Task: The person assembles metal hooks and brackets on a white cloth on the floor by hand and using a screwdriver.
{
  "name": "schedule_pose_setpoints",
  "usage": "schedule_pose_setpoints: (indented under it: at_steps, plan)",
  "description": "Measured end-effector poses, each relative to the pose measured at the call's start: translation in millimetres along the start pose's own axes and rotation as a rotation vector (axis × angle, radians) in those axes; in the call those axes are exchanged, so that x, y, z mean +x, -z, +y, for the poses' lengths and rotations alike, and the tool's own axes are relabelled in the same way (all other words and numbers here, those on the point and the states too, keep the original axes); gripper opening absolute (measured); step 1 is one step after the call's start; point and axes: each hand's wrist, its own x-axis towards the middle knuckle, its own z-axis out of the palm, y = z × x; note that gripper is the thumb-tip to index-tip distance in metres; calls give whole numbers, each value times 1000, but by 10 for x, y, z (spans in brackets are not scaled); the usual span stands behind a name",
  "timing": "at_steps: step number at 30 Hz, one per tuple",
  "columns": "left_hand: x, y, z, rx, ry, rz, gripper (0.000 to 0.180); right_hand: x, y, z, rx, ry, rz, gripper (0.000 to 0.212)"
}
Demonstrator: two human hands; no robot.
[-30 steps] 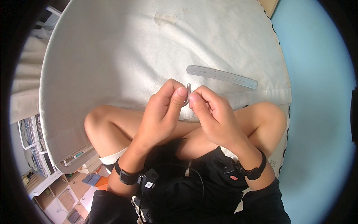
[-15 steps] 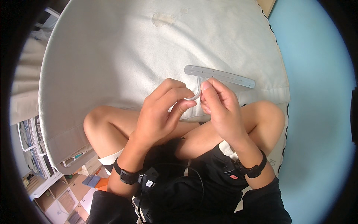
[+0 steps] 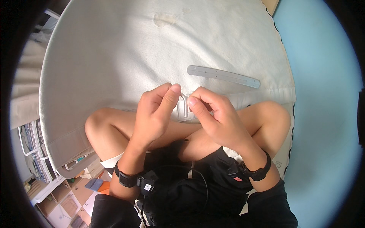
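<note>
My left hand (image 3: pixel 154 114) and my right hand (image 3: pixel 215 117) meet above my crossed legs. Between their fingertips they pinch a small white hooked piece (image 3: pixel 184 104), bent over at its top. The left thumb and forefinger hold its left side, the right forefinger and thumb its right side. A flat grey strip with small holes (image 3: pixel 223 76) lies on the white bed sheet (image 3: pixel 125 57) just beyond my right hand. Black bands sit on both wrists.
A yellowish stain (image 3: pixel 165 18) marks the sheet at the far side. A light blue wall (image 3: pixel 323 95) runs along the right. Shelves with boxes and papers (image 3: pixel 57 182) stand beside the bed at the lower left.
Both hands have shifted slightly down and nearer to me with the small piece. The piece now stands out more plainly between the fingertips. The grey strip has stayed put.
</note>
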Motion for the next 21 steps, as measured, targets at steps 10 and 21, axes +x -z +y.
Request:
schedule_pose_setpoints:
  at_steps: [10, 21]
  plan:
    - [35, 23, -38, -301, 252, -13, 40, 46, -40, 64, 20, 154, 54, 6]
    - [83, -26, 38, -404, 261, 156, 46, 85, 45, 134, 19, -43, 312, 14]
